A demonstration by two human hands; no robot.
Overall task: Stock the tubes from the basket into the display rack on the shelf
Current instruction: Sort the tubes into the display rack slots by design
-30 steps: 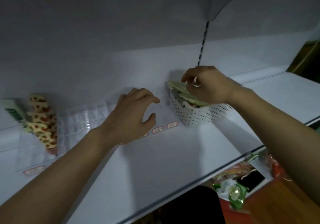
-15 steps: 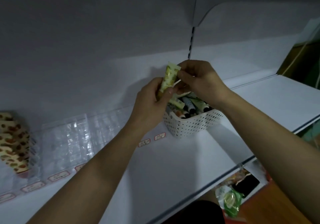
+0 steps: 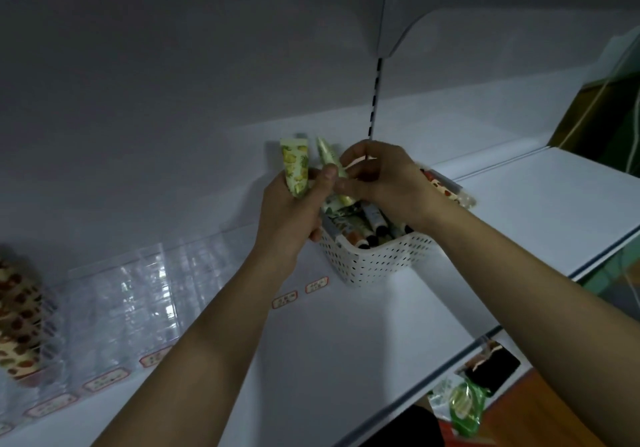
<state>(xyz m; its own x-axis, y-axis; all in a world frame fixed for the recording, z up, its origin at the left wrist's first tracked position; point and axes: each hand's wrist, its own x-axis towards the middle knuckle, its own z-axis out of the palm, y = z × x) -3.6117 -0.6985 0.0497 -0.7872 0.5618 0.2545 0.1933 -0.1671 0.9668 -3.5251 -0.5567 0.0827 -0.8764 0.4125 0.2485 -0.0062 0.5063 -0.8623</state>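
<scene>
White shelf (image 3: 346,360) is carrying a clear display rack (image 3: 131,294) at left, mostly unfilled, and a perforated basket (image 3: 377,263) of tubes. Left hand (image 3: 291,214) is gripping a yellow tube (image 3: 295,169); right hand (image 3: 384,183) is pinching a pale tube (image 3: 329,156) above the basket. Next, likely carrying both leftward into rack slots.

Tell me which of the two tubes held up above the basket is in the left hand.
The wider yellow-green patterned tube, gripped by the left hand. The slimmer pale green tube beside it is pinched by the right hand above the basket.
</scene>
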